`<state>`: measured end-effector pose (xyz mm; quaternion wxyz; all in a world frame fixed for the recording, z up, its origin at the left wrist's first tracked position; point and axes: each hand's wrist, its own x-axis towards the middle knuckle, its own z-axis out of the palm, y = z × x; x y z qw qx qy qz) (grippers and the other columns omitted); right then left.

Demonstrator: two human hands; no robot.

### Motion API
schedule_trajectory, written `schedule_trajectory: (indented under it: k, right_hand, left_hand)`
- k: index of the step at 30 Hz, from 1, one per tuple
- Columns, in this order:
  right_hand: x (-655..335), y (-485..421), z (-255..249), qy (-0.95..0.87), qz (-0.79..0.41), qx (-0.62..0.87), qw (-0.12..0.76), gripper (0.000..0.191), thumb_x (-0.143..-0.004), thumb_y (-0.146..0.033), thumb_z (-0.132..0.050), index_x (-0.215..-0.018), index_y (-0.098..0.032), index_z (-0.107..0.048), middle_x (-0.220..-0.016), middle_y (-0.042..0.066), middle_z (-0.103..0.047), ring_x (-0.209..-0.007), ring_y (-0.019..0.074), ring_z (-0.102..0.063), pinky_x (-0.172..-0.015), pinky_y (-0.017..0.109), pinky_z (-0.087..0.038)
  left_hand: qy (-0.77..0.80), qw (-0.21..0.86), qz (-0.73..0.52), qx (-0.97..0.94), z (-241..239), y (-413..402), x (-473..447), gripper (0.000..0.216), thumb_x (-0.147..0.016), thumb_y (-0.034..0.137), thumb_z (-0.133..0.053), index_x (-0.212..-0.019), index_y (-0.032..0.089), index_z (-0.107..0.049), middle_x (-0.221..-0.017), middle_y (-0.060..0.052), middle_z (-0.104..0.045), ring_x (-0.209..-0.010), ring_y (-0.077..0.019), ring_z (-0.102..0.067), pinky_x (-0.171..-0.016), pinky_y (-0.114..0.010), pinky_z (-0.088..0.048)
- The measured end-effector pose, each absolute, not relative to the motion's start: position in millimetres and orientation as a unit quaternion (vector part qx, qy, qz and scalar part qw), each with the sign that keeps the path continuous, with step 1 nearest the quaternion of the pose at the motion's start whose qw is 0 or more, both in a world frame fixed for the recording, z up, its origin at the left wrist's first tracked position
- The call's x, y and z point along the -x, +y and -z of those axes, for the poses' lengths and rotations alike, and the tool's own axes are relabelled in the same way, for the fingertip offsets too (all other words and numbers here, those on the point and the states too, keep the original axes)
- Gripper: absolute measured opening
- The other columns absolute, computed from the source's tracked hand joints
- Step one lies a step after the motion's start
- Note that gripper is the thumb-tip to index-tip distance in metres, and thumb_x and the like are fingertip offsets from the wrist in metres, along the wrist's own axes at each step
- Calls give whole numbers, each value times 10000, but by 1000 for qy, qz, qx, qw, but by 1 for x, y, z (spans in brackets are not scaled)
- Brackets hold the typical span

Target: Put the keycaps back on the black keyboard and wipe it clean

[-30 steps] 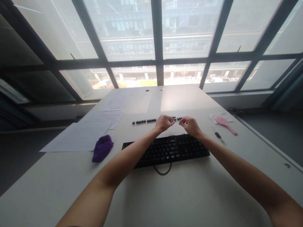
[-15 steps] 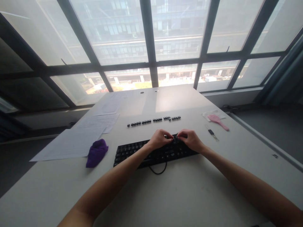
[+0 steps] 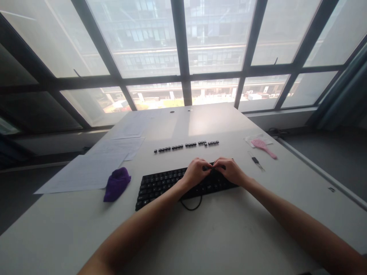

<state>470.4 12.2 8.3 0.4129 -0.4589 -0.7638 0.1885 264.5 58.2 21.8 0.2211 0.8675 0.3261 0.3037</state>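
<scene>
A black keyboard [image 3: 160,186] lies at a slight slant on the white table, its cable [image 3: 191,209] looping out at the near edge. Over its upper right part, my left hand [image 3: 196,172] and my right hand [image 3: 229,170] meet fingertip to fingertip. Both are closed in a pinch. Whatever is between the fingers is too small and hidden to make out. Beyond the keyboard runs a row of loose black keycaps [image 3: 190,145], split into small groups, with one keycap [image 3: 205,144] sitting slightly out of line.
To the left are a purple cloth [image 3: 117,185] and printed paper sheets [image 3: 83,173]. On the right lie a pink hairbrush [image 3: 262,146] on clear plastic and a small tool with a dark handle and wire ends [image 3: 255,160]. Large windows [image 3: 149,42] stand behind the table.
My hands have drawn together until their fingertips meet. The keyboard's left end has swung slightly toward me. The row of keycaps looks the same.
</scene>
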Motion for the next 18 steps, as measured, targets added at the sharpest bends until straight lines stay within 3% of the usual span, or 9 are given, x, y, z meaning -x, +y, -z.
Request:
schedule_trajectory:
  k: [9, 18]
  right_hand:
    - [-471, 11, -5, -776, -166, 448, 412, 173, -921, -161, -580, -853, -213, -730, -913, 57, -717, -847, 201, -666, -817, 332, -515]
    - [-467, 7, -11, -804, -133, 456, 357, 264, -965, -155, -487, -825, -209, -704, -946, 79, -699, -874, 201, -643, -823, 328, -503]
  left_hand:
    - [301, 210, -341, -866, -12, 58, -261, 140, -821, 142, -746, -917, 219, -812, -880, -34, -776, -812, -175, -675, -857, -309, -501]
    - [286, 179, -316, -887, -11, 56, -263, 151, -898, 180, -667, -890, 214, -813, -905, -54, -760, -874, -190, -645, -891, -314, -506]
